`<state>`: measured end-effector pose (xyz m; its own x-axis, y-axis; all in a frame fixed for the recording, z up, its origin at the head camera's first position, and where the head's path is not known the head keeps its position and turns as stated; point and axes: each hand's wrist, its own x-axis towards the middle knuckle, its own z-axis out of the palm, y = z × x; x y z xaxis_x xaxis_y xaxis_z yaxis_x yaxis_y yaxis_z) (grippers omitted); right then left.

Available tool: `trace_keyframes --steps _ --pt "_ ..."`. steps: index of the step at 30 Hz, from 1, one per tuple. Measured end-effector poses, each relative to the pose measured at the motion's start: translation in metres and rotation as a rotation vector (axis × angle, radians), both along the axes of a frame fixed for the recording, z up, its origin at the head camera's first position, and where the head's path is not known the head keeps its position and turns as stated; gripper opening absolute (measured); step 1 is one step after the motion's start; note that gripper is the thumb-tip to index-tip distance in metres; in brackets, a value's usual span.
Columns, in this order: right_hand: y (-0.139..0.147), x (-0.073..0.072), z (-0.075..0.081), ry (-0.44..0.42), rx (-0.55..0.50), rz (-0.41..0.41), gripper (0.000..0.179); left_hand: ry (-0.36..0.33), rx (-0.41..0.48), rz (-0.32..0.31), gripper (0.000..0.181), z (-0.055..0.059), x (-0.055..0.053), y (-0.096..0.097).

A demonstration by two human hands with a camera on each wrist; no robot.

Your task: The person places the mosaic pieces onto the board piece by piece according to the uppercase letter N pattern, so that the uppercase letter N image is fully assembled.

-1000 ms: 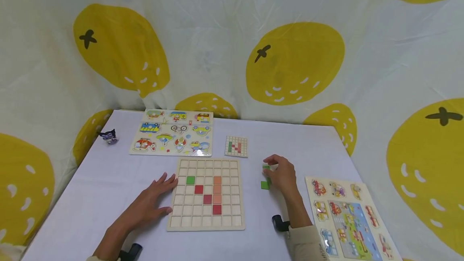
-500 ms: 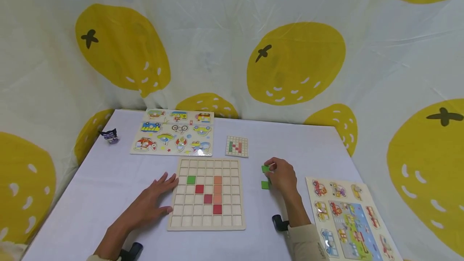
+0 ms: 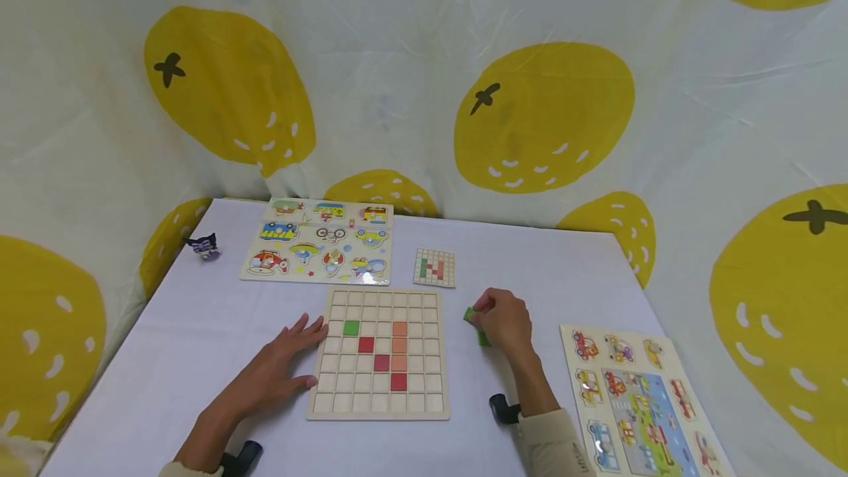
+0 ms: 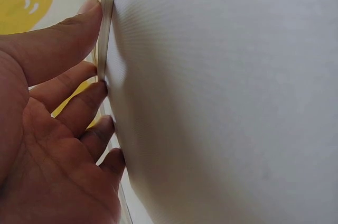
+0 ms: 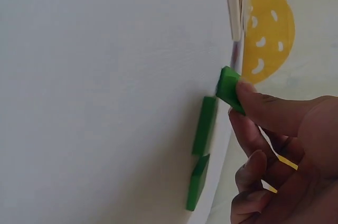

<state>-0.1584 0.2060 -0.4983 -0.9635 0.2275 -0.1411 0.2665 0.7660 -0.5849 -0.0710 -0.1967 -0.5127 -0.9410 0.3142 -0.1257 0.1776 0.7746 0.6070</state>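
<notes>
You've got one green tile point(image 5: 229, 85) pinched, tilted, in your R hand point(image 3: 505, 321) just R of the board point(image 3: 377, 416), gripped at one end prob. so the rest stays free. Two more green tiles point(image 5: 204, 128) lie on the tabletop point(image 3: 530, 263) nr that hand, prob. for quick reach. Your L hand point(image 3: 271, 372), fingers spread, touches the board's L edge, prob. to steady it.
</notes>
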Motion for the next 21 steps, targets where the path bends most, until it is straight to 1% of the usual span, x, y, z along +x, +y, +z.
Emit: trace_keyframes --steps 3,8,10,12,16,21 --pt "-0.006 0.003 0.004 0.011 -0.013 0.037 0.015 0.002 0.006 0.0 0.089 0.0 0.0 0.0" --pt "-0.018 0.011 0.011 0.047 -0.072 0.15 0.018 0.009 0.014 -0.002 0.089 -0.001 0.001 0.0" --pt "-0.023 0.014 0.014 0.059 -0.092 0.181 0.018 0.011 0.019 -0.001 0.089 -0.001 0.001 0.0" --pt "-0.029 0.018 0.017 0.066 -0.108 0.195 0.017 0.015 0.025 0.002 0.089 -0.002 0.001 0.0" --pt "-0.043 0.024 0.021 0.085 -0.117 0.196 0.017 0.023 0.028 0.005 0.089 -0.003 0.002 0.0" --pt "-0.061 0.03 0.022 0.093 -0.137 0.216 0.016 0.019 0.027 0.005 0.089 -0.002 0.002 0.0"
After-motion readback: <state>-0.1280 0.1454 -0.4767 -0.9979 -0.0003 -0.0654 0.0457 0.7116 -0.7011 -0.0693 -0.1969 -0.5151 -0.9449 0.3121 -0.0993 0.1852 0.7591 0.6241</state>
